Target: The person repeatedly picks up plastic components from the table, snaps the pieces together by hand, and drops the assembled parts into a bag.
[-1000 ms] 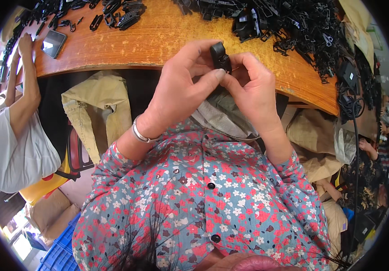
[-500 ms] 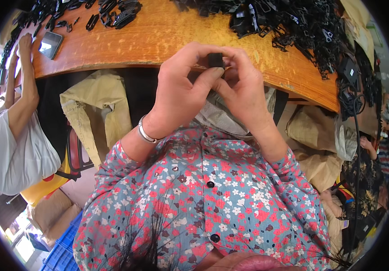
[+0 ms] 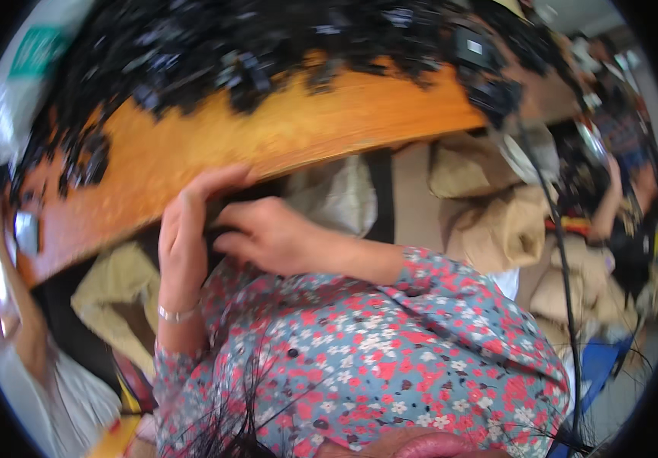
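My left hand (image 3: 190, 233), with a silver bangle at the wrist, is raised at the near edge of the wooden table (image 3: 283, 126). Its fingers reach out flat toward the right, over the edge, and nothing shows in them. Close beside it, just below the table edge, is my right hand (image 3: 275, 235), pointing left with loosely bent fingers. Motion smears its fingertips, and whether it holds anything cannot be made out. The small black piece seen earlier is not visible. Nearest on the table lies a broad heap of black plastic parts (image 3: 245, 80).
Left of me, another person's arm (image 3: 27, 320) reaches to the table, near a phone-like device (image 3: 28, 231). Cloth sacks (image 3: 119, 294) hang below the edge; brown sacks (image 3: 504, 229) stand at the right. A black cable (image 3: 562, 267) hangs down there. Another person is at the far right.
The view has swung to the right and blurred. My hands, earlier pinching a small black piece together, have parted and turned; the right now points left. The piece has gone from sight.
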`<state>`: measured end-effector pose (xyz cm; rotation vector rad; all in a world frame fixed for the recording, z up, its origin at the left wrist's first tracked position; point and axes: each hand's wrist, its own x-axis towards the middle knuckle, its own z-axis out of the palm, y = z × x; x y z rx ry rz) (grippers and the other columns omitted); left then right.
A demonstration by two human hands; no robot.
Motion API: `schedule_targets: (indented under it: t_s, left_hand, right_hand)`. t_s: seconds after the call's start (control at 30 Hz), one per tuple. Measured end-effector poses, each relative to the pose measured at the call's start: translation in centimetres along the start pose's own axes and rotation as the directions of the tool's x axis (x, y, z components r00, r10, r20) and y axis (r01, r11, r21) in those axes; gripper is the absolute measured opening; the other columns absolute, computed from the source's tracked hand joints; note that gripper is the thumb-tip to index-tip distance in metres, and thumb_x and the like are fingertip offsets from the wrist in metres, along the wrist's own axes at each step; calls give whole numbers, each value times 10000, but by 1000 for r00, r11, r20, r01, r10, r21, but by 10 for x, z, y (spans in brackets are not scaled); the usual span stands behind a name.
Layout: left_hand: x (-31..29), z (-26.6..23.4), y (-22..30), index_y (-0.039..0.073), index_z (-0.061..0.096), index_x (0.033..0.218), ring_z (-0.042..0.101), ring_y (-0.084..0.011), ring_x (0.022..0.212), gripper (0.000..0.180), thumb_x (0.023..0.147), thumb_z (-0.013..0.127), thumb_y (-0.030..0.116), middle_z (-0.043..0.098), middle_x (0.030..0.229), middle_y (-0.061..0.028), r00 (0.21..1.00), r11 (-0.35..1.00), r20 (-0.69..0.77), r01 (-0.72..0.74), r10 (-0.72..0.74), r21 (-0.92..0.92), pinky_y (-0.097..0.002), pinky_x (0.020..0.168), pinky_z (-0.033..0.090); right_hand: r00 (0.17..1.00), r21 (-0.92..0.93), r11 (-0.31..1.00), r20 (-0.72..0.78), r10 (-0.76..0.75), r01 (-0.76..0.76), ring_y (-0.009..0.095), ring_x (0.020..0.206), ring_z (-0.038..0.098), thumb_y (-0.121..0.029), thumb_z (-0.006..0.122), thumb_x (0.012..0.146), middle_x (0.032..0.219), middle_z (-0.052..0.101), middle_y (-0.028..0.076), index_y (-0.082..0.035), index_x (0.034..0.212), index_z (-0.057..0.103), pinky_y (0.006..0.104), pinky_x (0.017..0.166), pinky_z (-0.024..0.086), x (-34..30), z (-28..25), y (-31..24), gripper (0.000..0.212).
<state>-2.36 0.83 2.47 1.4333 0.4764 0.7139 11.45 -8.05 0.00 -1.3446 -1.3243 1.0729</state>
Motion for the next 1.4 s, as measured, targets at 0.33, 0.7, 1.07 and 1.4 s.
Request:
schedule_targets:
  t_s: [0.33,0.7,1.07,1.4]
  left_hand:
    - [-7,16,-24,-82,667,1219,672,-259,1103,524,1150,374,347,720,1132,-179,998,989,44,-43,38,138,-385,1031,494]
    - [2,7,-26,-42,652,1104,622,-126,674,403,1157,424,286,676,862,-98,882,977,-434,-115,183,178,-237,635,476]
    - [-21,0,-32,-22,686,1088,471,-66,612,340,1143,453,219,558,725,-21,910,944,-346,-123,230,306,-231,553,360]
    - [-54,-16,-20,-4,709,1114,509,-66,662,294,1135,481,182,562,724,-4,930,915,-347,28,124,403,-231,606,404]
  right_hand:
    - [965,-218,950,-90,-247,223,423,886,693,-204,764,819,892,722,186,-63,999,744,514,779,553,-11,-3,19,230]
    - [981,185,982,193,-1,-36,199,642,665,-200,744,975,751,683,153,61,1146,633,366,589,514,-21,-14,5,331]
    - [980,-59,978,30,-197,199,350,655,720,-182,723,956,754,716,183,12,1007,671,424,600,541,-21,-2,14,207]
    - [964,174,966,220,151,-191,187,736,762,-184,655,1023,860,757,120,-33,1105,691,340,666,599,-27,13,11,176]
